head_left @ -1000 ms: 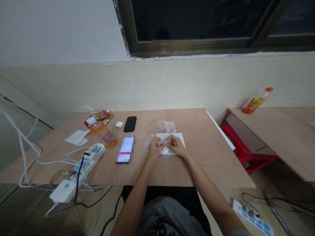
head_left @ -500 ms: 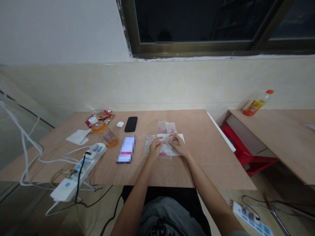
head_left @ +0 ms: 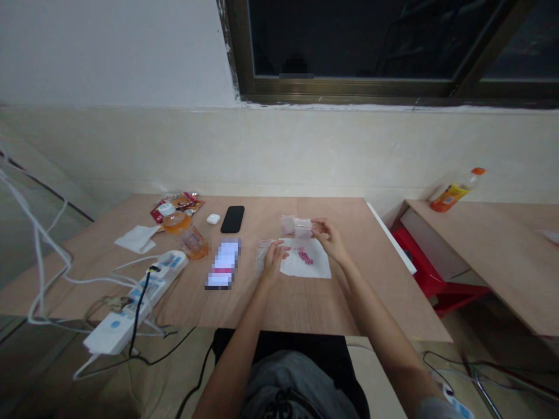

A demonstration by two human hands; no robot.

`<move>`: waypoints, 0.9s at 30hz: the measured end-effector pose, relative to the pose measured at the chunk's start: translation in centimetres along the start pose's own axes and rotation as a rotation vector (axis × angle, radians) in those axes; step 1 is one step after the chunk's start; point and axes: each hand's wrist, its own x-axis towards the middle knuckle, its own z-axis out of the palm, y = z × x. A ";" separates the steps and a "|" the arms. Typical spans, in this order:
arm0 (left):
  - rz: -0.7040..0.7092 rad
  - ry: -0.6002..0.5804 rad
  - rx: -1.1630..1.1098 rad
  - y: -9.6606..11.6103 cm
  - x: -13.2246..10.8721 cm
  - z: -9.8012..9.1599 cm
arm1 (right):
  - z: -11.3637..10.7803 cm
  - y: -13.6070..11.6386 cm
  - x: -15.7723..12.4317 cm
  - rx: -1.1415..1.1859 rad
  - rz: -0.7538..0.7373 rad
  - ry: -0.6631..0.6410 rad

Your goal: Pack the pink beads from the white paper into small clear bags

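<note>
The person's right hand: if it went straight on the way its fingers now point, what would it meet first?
The right hand would meet the small clear plastic bag first. Its fingers point left and seem to be at the bag's edge, though depth is hard to judge from this view.

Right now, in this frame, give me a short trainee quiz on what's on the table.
1. True or false: the small pink pieces lie on the white paper sheet.
2. Which hand is nearest the clear plastic bag with pink print at the far edge of the sheet: the left hand or the right hand?
3. What is the flat black rectangular object just right of the white earbud case?

Key: 1. True. 2. The right hand. 3. A smartphone.
</note>
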 end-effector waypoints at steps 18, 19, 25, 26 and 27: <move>-0.013 -0.018 -0.020 0.5 -0.2 0.3 | 2.0 10.1 8.0 0.057 0.338 0.147; -0.015 -0.017 -0.019 0.3 -0.1 0.3 | 2.1 10.5 8.2 0.036 0.335 0.156; -0.031 -0.027 -0.027 0.1 -0.1 0.4 | 1.9 11.2 8.0 -0.141 0.308 0.252; -0.028 -0.028 -0.029 0.2 -0.2 0.4 | 1.7 11.0 7.5 -0.153 0.320 0.287; -0.023 -0.027 -0.027 0.2 -0.2 0.5 | 1.5 10.7 6.8 -0.154 0.333 0.330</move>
